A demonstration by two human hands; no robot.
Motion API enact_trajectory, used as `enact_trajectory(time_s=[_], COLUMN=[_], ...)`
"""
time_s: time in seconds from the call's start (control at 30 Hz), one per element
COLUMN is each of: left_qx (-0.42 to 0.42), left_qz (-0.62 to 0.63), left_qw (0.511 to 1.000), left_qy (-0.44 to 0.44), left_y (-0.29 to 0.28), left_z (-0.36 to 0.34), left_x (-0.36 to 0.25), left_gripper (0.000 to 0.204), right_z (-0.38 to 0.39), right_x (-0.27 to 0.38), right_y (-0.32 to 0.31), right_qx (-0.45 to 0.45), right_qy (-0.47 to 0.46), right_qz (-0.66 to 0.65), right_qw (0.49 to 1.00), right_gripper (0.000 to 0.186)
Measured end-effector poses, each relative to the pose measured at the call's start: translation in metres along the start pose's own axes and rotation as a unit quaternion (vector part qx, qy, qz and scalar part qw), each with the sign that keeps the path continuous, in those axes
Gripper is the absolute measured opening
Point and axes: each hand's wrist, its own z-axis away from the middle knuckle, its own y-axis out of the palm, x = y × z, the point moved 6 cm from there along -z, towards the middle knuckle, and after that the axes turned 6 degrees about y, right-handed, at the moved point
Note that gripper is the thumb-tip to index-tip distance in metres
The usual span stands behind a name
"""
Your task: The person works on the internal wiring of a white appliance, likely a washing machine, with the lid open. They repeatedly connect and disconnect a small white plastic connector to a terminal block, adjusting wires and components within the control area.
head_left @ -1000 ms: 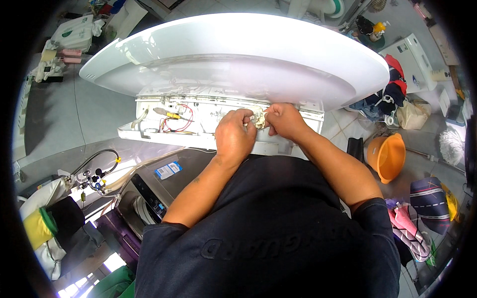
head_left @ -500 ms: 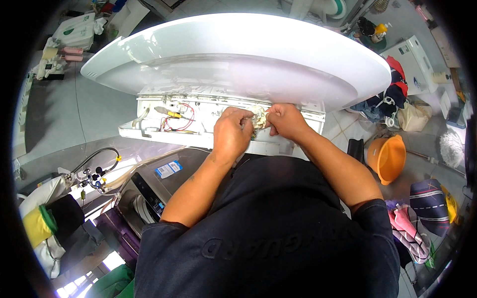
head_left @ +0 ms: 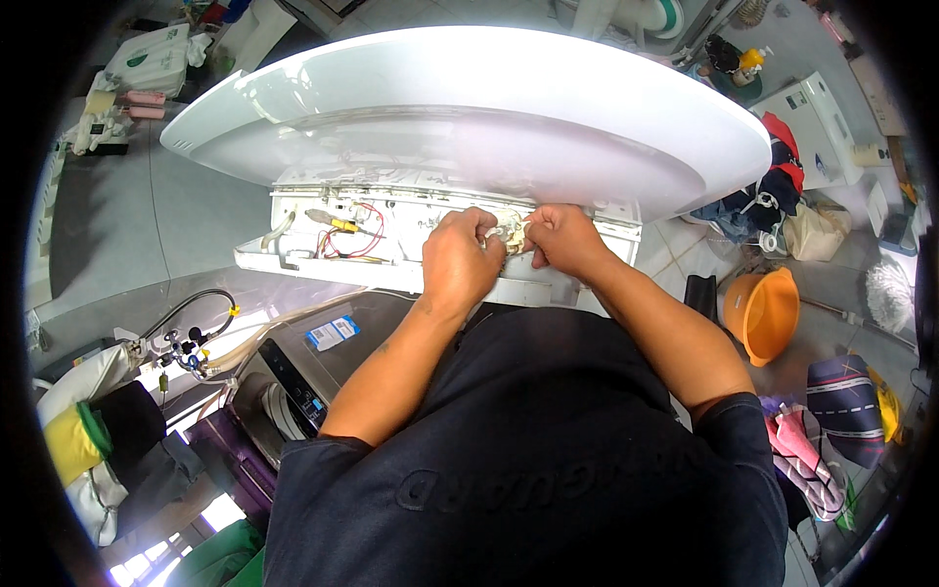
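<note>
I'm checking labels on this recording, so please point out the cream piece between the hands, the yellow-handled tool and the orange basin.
Cream piece [head_left: 512, 231]: head view, exposed middle.
Yellow-handled tool [head_left: 342, 226]: head view, yellow section.
Orange basin [head_left: 738, 303]: head view, outer wall.

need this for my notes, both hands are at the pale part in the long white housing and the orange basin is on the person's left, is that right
Not quite: the orange basin is on the person's right, as the head view shows. The left hand and right hand are indeed at the pale part in the long white housing.
</note>
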Motion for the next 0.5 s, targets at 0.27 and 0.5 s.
enact_trajectory(time_s=[0.27, 0.5], left_qx=[-0.054, -0.117], left_qz=[-0.027, 0.055], left_qw=[0.996, 0.991], left_qy=[0.064, 0.045], left_y=[0.001, -0.016], left_z=[0.003, 0.001], left_x=[-0.002, -0.001], left_gripper=[0.014, 0.014], right_z=[0.000, -0.002], right_x=[0.000, -0.001], right_y=[0.000, 0.000], right_qx=[0.001, 0.013], right_qy=[-0.004, -0.006], right_qz=[-0.001, -0.003], right_qw=[1.000, 1.000], right_gripper=[0.018, 0.019])
